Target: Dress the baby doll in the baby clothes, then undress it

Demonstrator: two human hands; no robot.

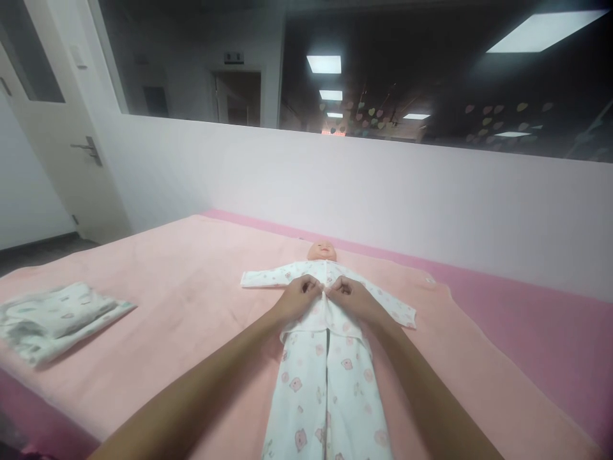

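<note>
A baby doll (322,250) lies on its back on a pink towel (201,275), head away from me. It wears a white printed top (268,276) and matching trousers (325,390). My left hand (301,295) and my right hand (345,294) meet over the doll's chest. Both are closed, pinching the two front edges of the top together at the middle.
A folded white printed cloth (52,316) lies on the towel at the left. A darker pink mat (527,306) shows under the towel at the right. A white wall with a dark window runs behind, and a door (57,128) stands at the left.
</note>
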